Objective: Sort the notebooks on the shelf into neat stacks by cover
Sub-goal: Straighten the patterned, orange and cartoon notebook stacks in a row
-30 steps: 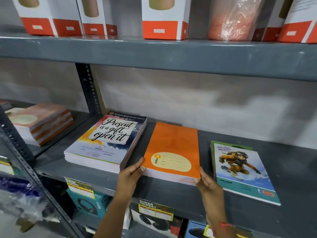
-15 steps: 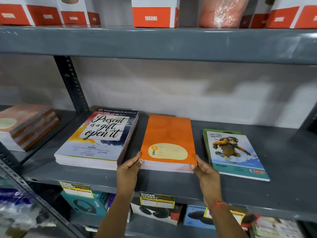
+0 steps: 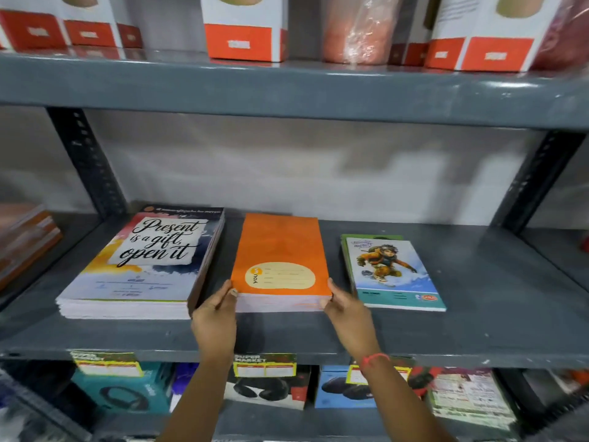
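Note:
Three stacks of notebooks lie on the grey middle shelf. On the left is a thick stack with a "Present is a gift, open it" cover. In the middle lies an orange stack with a cream label. On the right is a thin stack with a cartoon snowboarder cover. My left hand presses against the front left corner of the orange stack. At its front right corner my right hand does the same, so both hands clasp the stack between them.
The shelf above carries white-and-orange boxes and a plastic-wrapped item. Dark upright posts stand at both ends of the bay. Another orange pile lies in the left bay. Boxed headphones fill the shelf below.
The view has shifted and drawn closer. The orange stack now lies straight and squared between my hands, which stay at its front corners.

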A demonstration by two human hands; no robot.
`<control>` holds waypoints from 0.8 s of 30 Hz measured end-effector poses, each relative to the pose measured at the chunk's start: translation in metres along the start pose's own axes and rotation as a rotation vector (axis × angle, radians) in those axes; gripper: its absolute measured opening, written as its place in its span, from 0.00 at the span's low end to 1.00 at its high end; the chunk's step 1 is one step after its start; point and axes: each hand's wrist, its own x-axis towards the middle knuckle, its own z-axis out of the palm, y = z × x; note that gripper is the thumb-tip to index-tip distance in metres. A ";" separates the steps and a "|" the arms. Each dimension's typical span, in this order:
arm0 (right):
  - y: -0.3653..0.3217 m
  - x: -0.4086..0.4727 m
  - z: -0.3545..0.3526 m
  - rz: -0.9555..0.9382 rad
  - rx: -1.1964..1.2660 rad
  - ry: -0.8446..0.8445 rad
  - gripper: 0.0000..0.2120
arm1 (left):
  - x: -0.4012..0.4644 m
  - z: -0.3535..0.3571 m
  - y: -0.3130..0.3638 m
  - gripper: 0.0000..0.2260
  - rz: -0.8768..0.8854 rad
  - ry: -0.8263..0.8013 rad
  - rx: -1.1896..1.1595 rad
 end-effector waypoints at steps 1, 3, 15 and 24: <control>0.001 -0.003 -0.006 -0.049 -0.110 0.003 0.22 | -0.011 0.007 0.007 0.16 0.080 0.056 0.072; 0.005 -0.008 -0.028 -0.146 -0.186 0.157 0.19 | -0.040 0.029 0.020 0.19 0.298 0.055 0.102; 0.078 0.012 -0.155 0.144 0.136 0.197 0.24 | -0.123 0.158 -0.006 0.24 0.018 -0.567 0.059; 0.093 0.026 -0.181 0.058 0.282 -0.253 0.32 | -0.115 0.162 -0.009 0.26 -0.038 -0.587 0.011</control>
